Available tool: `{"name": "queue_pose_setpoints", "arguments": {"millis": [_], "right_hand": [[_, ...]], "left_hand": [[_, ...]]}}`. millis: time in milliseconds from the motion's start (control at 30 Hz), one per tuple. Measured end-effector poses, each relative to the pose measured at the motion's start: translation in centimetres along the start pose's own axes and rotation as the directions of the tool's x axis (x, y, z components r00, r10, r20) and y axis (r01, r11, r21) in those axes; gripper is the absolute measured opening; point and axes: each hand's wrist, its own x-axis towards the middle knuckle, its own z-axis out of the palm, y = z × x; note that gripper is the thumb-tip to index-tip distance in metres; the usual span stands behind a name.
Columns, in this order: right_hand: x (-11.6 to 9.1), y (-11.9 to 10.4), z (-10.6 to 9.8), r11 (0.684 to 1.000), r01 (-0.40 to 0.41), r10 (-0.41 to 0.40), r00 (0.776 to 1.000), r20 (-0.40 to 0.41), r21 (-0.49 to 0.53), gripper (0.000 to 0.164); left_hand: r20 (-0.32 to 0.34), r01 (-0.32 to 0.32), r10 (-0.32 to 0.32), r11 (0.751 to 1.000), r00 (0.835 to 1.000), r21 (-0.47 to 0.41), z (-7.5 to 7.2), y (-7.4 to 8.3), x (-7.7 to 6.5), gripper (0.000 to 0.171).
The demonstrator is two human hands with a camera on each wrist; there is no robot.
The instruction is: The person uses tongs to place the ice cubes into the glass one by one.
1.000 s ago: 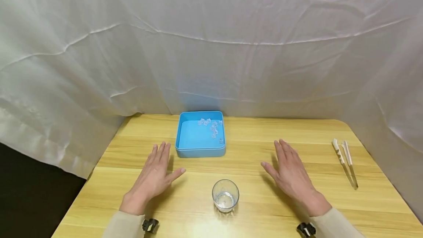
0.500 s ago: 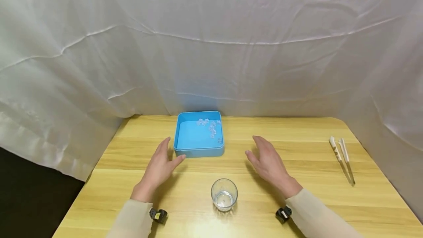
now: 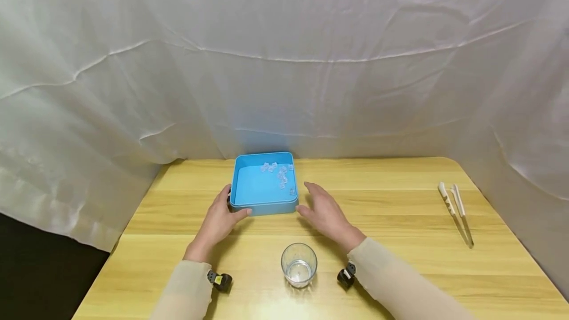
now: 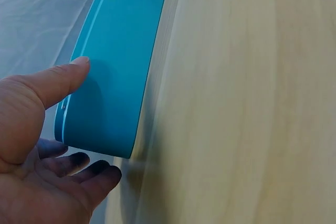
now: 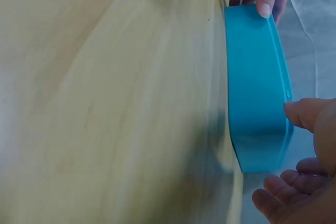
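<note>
A shallow light-blue square box [image 3: 264, 209] sits near the table's back edge, with several small clear cubes [image 3: 282, 177] inside, mostly toward its right side. My left hand [image 3: 218, 223] is at the box's front left corner. Its thumb overlaps the front wall near the rim, and its other fingers extend past the left side, spread apart in the left wrist view. My right hand [image 3: 326, 216] is beside the front right corner, thumb tip right at the rim and fingers parted from the side wall. A drinking glass [image 3: 299, 264] with a clear bottom stands between my forearms.
White-handled tongs [image 3: 458, 214] with metal ends lie at the right of the wooden table [image 3: 391, 280]. A pale curtain [image 3: 311, 88] hangs behind the table and at both sides. Each wrist wears a small black camera, the left one [image 3: 221, 280] near the glass's left.
My right hand has moved left, from open table to the box's right corner. My left hand has closed in on the left corner. The box, glass and tongs keep their places on the table.
</note>
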Motion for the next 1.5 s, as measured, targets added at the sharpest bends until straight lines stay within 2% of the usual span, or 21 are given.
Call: {"name": "queue_pose_setpoints", "arguments": {"millis": [333,633,833,1067,1500], "right_hand": [[0.4,-0.4,1.8,1.000,-0.011,0.011,1.000,0.008,0.005,0.076],[0.5,-0.7,2.0,1.000,0.017,-0.017,1.000,-0.008,-0.003,0.068],[0.1,-0.6,2.0,1.000,0.003,-0.003,1.000,-0.014,0.006,0.069],[-0.3,0.0,1.5,0.999,-0.033,0.034,0.998,-0.046,0.009,0.068],[-2.0,2.4,-0.6,0.999,-0.042,0.045,0.993,-0.107,0.031,0.062]], "left_hand": [[-0.015,0.001,-0.001,1.000,1.000,-0.013,0.4,-0.2,0.3,0.095],[-0.045,0.003,-0.003,1.000,0.999,0.004,0.6,-0.2,0.4,0.091],[-0.050,0.000,0.000,1.000,0.999,-0.002,1.0,-0.1,0.3,0.089],[-0.038,-0.018,0.017,1.000,0.999,-0.019,1.6,0.6,0.2,0.087],[0.010,-0.036,0.037,0.998,0.999,-0.046,3.8,2.1,0.0,0.085]]}}
